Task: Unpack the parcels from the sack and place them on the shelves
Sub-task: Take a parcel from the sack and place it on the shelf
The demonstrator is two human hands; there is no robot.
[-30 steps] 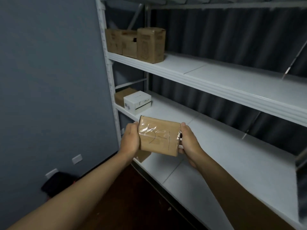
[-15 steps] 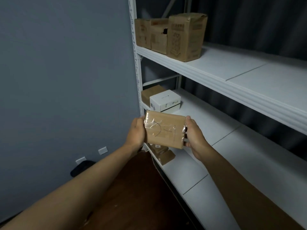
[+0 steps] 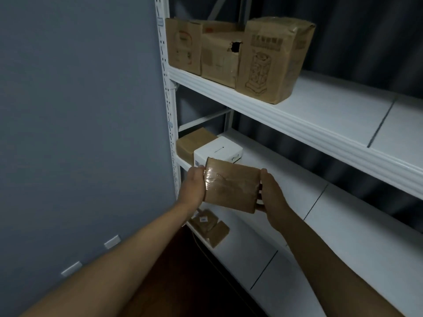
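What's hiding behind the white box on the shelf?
A brown box sits behind the white box, against the shelf post. Only its top and one side show; the rest is covered.

storeroom | white metal shelving (image 3: 270, 112) along a grey wall (image 3: 80, 110) | taped cardboard parcels (image 3: 272, 58) on shelves

White shelves (image 3: 320, 124) carry three brown parcels (image 3: 272, 60) above, brown parcel (image 3: 194, 141) and white box (image 3: 218, 151) below.
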